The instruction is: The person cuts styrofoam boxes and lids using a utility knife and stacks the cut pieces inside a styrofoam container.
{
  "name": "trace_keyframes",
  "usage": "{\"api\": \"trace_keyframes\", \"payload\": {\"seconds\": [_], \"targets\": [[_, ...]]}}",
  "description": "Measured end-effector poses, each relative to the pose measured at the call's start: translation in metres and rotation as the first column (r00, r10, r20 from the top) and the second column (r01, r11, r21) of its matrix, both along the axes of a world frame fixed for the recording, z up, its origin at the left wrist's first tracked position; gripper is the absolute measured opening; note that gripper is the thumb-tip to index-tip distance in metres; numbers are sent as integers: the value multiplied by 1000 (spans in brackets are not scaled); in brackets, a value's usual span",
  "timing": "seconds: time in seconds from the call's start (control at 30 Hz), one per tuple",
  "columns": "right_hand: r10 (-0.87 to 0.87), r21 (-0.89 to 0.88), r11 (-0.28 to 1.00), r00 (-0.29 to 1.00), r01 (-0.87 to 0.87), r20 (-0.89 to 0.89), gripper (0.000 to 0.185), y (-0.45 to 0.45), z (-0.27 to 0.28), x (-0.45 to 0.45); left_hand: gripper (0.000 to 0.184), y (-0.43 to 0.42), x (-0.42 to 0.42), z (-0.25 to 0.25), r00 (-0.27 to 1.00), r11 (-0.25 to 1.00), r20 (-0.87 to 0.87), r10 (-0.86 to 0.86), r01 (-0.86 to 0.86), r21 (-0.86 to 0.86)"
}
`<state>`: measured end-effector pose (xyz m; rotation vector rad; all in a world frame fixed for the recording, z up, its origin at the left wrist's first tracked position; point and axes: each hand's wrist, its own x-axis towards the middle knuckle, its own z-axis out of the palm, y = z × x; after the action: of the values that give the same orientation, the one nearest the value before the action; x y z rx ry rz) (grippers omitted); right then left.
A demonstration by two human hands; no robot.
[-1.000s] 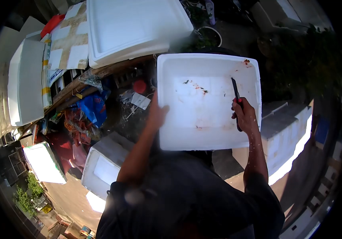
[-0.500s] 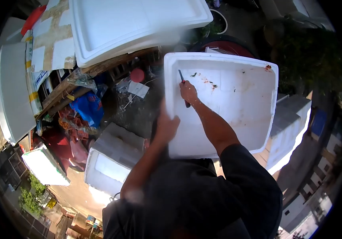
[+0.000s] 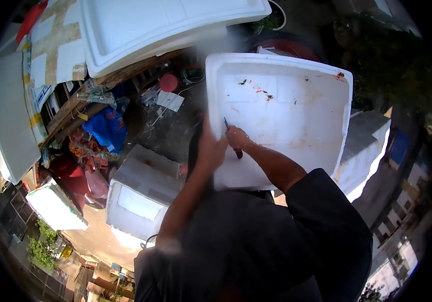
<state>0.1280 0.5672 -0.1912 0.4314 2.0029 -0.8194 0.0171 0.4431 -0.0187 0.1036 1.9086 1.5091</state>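
One slim, dark-handled knife (image 3: 238, 153), clenched in the right hand (image 3: 237, 137), points up and slightly left, long axis steep, over the left of one white rectangular foam box (image 3: 296, 126), centre-right of frame. The left hand (image 3: 211, 149) seemingly grips the box's left wall, fingers hidden.

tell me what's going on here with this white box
A person is working at an open white foam box. The right hand holds a knife-like tool inside it, blade near the left wall. The left hand is at the box's left edge, its grip partly hidden. Dark and reddish bits are scattered inside, and another foam box stands to the left.
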Motion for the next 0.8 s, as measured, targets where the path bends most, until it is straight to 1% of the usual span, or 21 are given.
{"api": "trace_keyframes", "payload": {"seconds": [0.03,0.07,0.1,0.13,0.17,0.23,0.27,0.3,0.33,0.37,0.4,0.43,0.47,0.5,0.57,0.63,0.67,0.77,0.8], "targets": [[149,-21,989,989,-149,-11,30,0,-8,10,76,-2,4,-1,1000,1000,30,-3,3,-9],[323,-20,945,941,-326,-98,26,6,-21,10,77,-5,3,-2,999,1000,53,-6,7,-14],[476,7,875,857,-484,-196,22,11,-25,6,78,-2,-3,-5,999,1000,36,-7,7,8],[634,72,756,699,-651,-331,17,22,-30,4,80,0,-5,-7,999,1000,32,-5,4,28],[652,24,733,694,-679,-305,14,22,-36,11,82,-4,2,-5,999,999,49,-17,15,37],[688,-78,686,680,-723,-252,10,21,-32,15,82,-5,7,2,996,999,82,-28,31,-39],[642,-104,747,754,-656,-141,15,17,-24,17,82,-3,3,2,996,997,85,-29,35,-66],[580,-92,806,811,-585,-75,10,24,3,19,82,-2,4,2,997,999,81,10,-7,-34],[507,-72,859,862,-506,-14,7,31,31,20,83,-4,6,-6,996,1000,85,5,-4,-8],[511,130,856,857,-500,-73,7,52,30,38,83,-8,9,-13,995,1000,97,3,-4,10],[529,326,822,837,-467,-136,8,76,23,57,83,-7,12,-18,998,1000,56,-6,5,8],[559,507,761,805,-405,-196,10,97,30,65,82,-7,13,-21,1000,1000,11,-14,14,0],[179,556,829,969,-54,-173,16,126,34,66,82,-8,12,-24,1000,999,4,-19,19,28],[-230,600,744,956,293,-182,25,156,47,54,82,-7,9,-19,999,998,-26,-30,32,56],[-242,702,629,942,335,-233,24,213,42,53,82,-8,14,-25,1000,998,-22,-1,2,68],[-275,764,576,949,291,-154,23,248,38,38,81,-9,17,-20,1000,998,-6,30,-29,54],[-302,783,531,936,323,-182,24,262,31,34,81,-7,15,-19,999,998,-4,38,-38,48],[-202,787,584,974,200,-98,25,272,35,26,80,-7,18,-25,997,1000,-76,17,-16,15],[-237,786,568,963,243,-127,25,274,31,26,79,-7,18,-26,998,1000,-57,25,-24,19]]}}
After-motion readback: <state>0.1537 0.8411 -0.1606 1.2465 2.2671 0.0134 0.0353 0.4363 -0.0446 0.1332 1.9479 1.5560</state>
